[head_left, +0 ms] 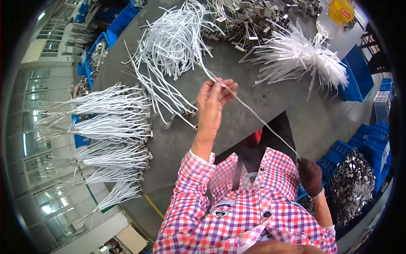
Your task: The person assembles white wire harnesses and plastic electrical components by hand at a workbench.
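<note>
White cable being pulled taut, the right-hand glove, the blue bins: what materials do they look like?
White cable: smooth, slightly glossy plastic-looking jacket that flexes; core unseen. Glove on right hand: dark reddish knit fabric, matte, fuzzy texture. Blue bins: rigid moulded plastic, likely, from the uniform colour and ribbed walls. Left hand is bare.

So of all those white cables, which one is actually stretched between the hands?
The single white cable running taut from the raised left hand down to the gloved right hand. The others lie loose or bundled on the grey table.
</note>
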`<action>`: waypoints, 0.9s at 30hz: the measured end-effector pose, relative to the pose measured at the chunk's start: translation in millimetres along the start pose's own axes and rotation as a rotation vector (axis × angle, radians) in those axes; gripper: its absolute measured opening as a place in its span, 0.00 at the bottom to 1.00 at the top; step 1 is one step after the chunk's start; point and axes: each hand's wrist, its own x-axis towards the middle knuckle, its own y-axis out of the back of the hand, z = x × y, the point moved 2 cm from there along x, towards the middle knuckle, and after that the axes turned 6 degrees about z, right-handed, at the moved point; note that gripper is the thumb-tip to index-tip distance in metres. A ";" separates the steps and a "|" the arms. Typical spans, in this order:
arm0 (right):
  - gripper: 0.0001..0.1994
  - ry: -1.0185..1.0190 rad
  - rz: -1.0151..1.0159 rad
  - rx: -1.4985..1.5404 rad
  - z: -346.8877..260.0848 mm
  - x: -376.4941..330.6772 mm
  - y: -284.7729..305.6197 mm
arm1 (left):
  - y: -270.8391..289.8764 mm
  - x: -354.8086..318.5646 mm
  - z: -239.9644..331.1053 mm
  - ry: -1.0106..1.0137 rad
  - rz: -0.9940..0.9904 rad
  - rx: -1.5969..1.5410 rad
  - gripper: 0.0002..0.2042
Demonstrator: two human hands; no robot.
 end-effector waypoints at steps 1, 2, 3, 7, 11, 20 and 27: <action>0.11 -0.040 0.001 0.017 5.7 -7.1 0.3 | -2.4 -2.5 14.3 -0.043 -0.002 -0.015 0.06; 0.11 -0.026 0.016 0.041 9.5 -12.8 -1.5 | -3.6 -4.0 27.5 -0.042 0.019 0.009 0.06; 0.11 -0.005 0.076 0.038 13.1 -18.8 -0.9 | -4.5 -5.2 41.5 -0.115 0.026 0.026 0.06; 0.14 0.028 0.179 0.075 24.2 -37.3 -2.5 | -9.4 -3.4 80.3 -0.270 0.059 0.050 0.06; 0.15 -0.017 0.192 0.138 35.2 -49.7 -3.7 | -17.8 -0.3 92.8 -0.316 0.055 0.050 0.08; 0.14 0.024 0.203 0.164 18.3 -42.2 -3.0 | -24.2 -11.8 66.0 -0.107 -0.087 0.158 0.07; 0.11 0.044 0.220 0.381 -48.7 46.8 -5.4 | -52.9 -89.2 -49.8 0.212 -0.305 0.319 0.06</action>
